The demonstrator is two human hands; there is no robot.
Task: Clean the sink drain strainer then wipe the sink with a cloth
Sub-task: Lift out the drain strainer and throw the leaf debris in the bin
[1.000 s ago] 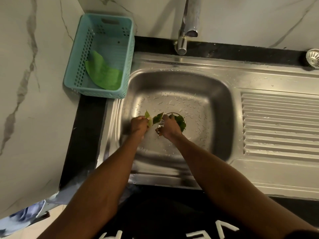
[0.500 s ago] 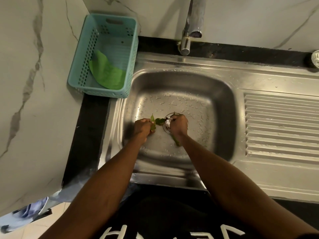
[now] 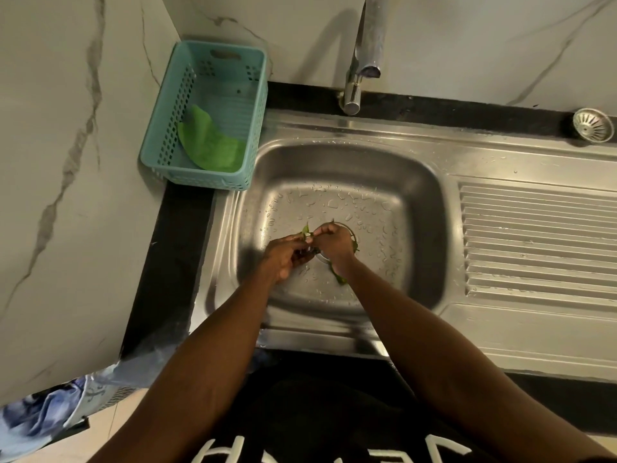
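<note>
The middle of the sink basin (image 3: 410,208) is taken up by both hands, the left hand (image 3: 283,255) and right hand (image 3: 334,245), met over the drain (image 3: 349,230); bare wet steel is left open along the basin's far and right walls; the approach from above is crossed by the tap spout (image 3: 369,45); the left rim is crowded by a teal basket (image 3: 160,138); the ribbed drainboard (image 3: 537,242) lies unobstructed.

Both hands meet over the drain (image 3: 349,233), covering most of it. What the left hand (image 3: 285,253) and right hand (image 3: 334,245) pinch beyond green leaf scraps (image 3: 340,278) is too small to tell. The faucet (image 3: 367,45) runs off the far edge. A blue cloth (image 3: 40,422) is cut off at near left.
</note>
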